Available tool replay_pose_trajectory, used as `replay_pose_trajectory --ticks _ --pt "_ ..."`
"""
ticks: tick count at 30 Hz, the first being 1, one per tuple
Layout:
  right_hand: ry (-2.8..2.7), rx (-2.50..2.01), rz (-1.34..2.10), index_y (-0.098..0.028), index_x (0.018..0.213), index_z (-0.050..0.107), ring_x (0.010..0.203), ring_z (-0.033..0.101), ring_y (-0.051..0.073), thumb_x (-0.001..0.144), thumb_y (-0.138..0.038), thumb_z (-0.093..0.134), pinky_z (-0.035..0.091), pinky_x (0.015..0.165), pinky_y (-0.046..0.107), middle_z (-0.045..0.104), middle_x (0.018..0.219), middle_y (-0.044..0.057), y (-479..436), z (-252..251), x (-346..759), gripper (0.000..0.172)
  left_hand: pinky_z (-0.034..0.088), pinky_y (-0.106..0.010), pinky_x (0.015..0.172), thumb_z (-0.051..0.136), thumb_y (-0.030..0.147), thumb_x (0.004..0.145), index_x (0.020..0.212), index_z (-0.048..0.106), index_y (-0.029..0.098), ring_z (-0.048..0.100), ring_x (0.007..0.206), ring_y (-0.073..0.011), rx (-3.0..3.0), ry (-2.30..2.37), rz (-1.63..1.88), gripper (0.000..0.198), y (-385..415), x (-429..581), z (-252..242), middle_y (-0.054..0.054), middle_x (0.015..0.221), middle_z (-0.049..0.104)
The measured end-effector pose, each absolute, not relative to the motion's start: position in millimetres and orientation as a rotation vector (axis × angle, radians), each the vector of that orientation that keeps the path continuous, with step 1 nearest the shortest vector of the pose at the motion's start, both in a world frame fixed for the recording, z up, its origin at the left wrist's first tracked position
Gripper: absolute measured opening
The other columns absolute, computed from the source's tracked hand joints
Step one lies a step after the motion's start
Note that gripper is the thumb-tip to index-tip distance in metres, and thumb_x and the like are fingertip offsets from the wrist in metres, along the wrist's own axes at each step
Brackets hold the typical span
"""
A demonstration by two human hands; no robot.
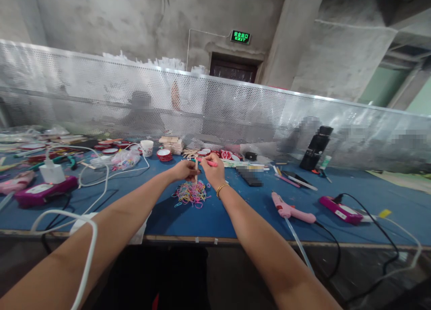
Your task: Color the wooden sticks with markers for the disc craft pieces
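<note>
My left hand (184,170) is closed around an upright wooden stick (196,172) over the blue table (235,211). My right hand (213,168), with a gold bracelet at the wrist, pinches a pink pen (209,163) whose tip meets the stick near its top. Just below both hands lies a heap of coloured rubber bands (191,193).
A pink glue gun (289,209) lies at the right with its black cord. Purple boxes (340,210) (43,191), white cables (90,184), a white cup (147,147), red tape rolls (164,154), a black bottle (316,153) and a perforated metal screen (235,112) ring the work area.
</note>
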State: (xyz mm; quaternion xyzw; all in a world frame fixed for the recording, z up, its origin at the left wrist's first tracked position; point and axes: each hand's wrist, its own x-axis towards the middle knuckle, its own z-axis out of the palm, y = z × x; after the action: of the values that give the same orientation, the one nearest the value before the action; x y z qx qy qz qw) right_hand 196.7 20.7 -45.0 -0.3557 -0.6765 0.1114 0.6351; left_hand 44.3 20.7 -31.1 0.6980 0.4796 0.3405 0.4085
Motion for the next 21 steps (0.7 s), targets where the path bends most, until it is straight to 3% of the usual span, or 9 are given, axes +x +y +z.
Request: replay_pose_trajectory --ticks 21 --pt "-1.525 -0.823 0.274 -0.022 0.071 0.054 0.073 0.058 0.016 0.079 -0.032 0.052 0.044 0.072 0.027 0.062 0.073 -0.001 21.4 -43.7 197.4 0.013 0.043 -0.02 0.045 0.081 0.039 0.057 0.068 0.056 0.015 0.06 0.045 -0.0124 1.778 1.195 0.838 0.036 23.8 42.2 -33.1 0.001 0.048 0.06"
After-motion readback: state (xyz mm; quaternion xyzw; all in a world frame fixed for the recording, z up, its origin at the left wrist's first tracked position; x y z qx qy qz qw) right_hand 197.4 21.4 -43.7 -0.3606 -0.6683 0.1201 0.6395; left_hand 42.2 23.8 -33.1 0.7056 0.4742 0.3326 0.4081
